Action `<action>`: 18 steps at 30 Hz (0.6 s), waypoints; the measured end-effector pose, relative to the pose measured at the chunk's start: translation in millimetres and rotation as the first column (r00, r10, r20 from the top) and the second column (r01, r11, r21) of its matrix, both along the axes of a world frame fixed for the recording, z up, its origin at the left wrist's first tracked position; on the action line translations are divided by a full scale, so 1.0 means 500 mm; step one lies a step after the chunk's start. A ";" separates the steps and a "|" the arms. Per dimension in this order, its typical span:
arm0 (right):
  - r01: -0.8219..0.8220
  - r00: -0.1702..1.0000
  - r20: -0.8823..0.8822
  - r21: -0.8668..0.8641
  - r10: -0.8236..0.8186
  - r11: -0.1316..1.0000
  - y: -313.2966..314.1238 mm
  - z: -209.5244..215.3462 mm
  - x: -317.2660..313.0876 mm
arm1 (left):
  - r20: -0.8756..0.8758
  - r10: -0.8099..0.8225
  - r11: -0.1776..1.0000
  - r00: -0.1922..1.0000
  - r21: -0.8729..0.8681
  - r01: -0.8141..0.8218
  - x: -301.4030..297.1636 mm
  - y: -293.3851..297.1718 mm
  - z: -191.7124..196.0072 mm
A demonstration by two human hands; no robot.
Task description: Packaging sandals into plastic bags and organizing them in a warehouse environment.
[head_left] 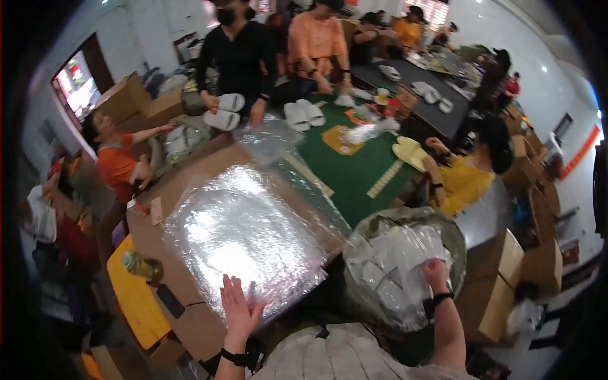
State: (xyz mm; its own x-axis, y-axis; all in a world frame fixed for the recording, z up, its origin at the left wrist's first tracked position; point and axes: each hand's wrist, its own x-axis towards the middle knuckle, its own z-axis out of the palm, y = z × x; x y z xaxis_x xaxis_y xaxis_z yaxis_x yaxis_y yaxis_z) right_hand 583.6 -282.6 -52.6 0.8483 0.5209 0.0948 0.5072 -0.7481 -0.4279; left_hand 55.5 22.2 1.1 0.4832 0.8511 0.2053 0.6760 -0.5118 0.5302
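Observation:
My left hand (237,307), fingers stretched out, is at the near edge of a wide stack of shiny clear plastic bags (247,234) on the table. Over to the right, my right hand (436,272) is closed on a clear plastic bag (415,253) with something white in it. That bag is at the mouth of a big pale-green woven sack (461,244). Several plastic-wrapped white things, probably slippers, fill the sack. What lies under my right fingers is partly hidden.
A phone (170,300) and a bottle of yellowish liquid (142,266) lie left of the stack. Cardboard boxes (487,285) stand right of the sack. Co-workers surround the green-topped table (354,183); one in black holds white slippers (225,113), another in yellow has yellow slippers (410,153).

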 end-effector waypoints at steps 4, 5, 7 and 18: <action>0.012 0.999 -0.034 -0.037 -0.014 0.999 0.006 0.011 0.010 | -0.381 0.056 0.986 0.923 0.166 0.009 0.023 0.005 0.049; 0.011 1.000 0.022 -0.158 -0.007 0.987 0.013 0.021 0.008 | -0.414 0.011 0.991 0.910 0.127 0.046 0.021 0.006 0.043; -0.028 0.991 0.112 -0.390 0.078 0.920 0.022 0.056 0.004 | -0.393 -0.032 0.995 0.919 0.074 0.067 0.021 0.006 0.047; -0.588 0.798 0.144 0.395 0.585 0.706 0.537 0.102 -0.177 | -0.138 -0.157 0.987 0.978 0.023 0.162 0.027 -0.012 0.038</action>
